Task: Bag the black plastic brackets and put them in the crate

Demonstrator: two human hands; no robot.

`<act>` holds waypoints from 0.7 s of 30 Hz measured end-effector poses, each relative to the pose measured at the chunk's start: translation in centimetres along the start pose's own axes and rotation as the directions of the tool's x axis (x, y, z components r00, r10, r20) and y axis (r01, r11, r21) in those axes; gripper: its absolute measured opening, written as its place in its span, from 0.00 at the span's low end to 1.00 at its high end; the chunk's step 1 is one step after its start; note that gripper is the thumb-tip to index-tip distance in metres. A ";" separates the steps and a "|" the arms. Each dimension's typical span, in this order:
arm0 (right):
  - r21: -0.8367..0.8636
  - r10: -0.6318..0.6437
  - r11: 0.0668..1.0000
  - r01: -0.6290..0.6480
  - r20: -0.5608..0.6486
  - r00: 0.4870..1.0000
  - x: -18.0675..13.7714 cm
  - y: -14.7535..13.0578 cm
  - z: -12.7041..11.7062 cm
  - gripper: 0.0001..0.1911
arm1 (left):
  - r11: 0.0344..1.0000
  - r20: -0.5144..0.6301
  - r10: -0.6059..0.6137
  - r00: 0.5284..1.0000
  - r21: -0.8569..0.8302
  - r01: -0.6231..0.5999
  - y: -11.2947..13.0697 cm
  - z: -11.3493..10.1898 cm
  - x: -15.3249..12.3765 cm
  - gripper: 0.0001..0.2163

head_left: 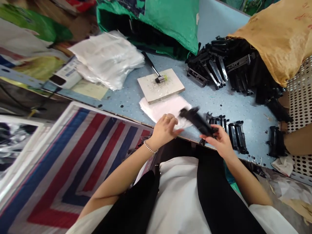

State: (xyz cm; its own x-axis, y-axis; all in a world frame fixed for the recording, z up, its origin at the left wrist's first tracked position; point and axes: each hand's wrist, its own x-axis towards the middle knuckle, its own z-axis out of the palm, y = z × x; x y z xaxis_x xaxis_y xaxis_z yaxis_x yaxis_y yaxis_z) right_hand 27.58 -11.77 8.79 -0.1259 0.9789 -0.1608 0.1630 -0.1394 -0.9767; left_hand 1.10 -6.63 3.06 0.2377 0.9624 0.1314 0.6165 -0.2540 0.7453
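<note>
My right hand point(220, 141) grips the near end of a long black plastic part point(198, 122), its far end smeared by motion and tilted up to the left. At the table's front edge, my left hand point(165, 130) is partly curled, thumb apart from the fingers, with nothing visible in it. Its fingertips lie over or beside a small stack of white plastic bags point(168, 110); whether they touch I cannot tell. To the right of the held part, several like black parts point(235, 135) stand side by side in a row.
A small hammer point(159, 79) rests on a pale board point(170, 87). Behind lie a white bag pile point(109, 58), a green sack point(170, 26) and a heap of black parts point(216, 65) spilling from a yellow sack point(280, 35). A striped bag point(80, 162) stands below left.
</note>
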 end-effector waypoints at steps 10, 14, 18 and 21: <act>0.834 0.261 0.476 -0.278 0.168 0.950 5.5 0.0 7.3 0.21 | 0.946 0.116 -0.086 0.990 -0.303 0.117 -2.1 -1.3 2.6 0.07; 0.835 0.340 0.509 -0.209 0.029 0.940 7.3 1.0 9.3 0.18 | 0.998 -0.039 0.042 0.998 -0.041 -0.044 -1.1 -2.0 1.3 0.06; 0.735 0.280 0.598 -0.321 0.184 0.942 3.1 1.9 7.8 0.19 | 0.940 0.039 0.182 0.983 0.287 -0.186 -1.1 -2.5 0.4 0.16; 0.633 0.330 0.507 -0.585 0.485 0.810 -1.5 2.7 6.2 0.25 | 0.958 0.011 0.185 0.983 0.219 -0.183 -1.5 -2.4 0.6 0.22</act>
State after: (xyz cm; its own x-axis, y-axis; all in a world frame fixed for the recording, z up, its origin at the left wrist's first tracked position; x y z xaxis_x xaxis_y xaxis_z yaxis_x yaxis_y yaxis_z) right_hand 22.09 -14.55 5.52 -0.5227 0.6745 -0.5213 -0.4630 -0.7381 -0.4908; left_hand -1.51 -5.46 3.55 0.3565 0.8974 0.2598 0.7117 -0.4410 0.5467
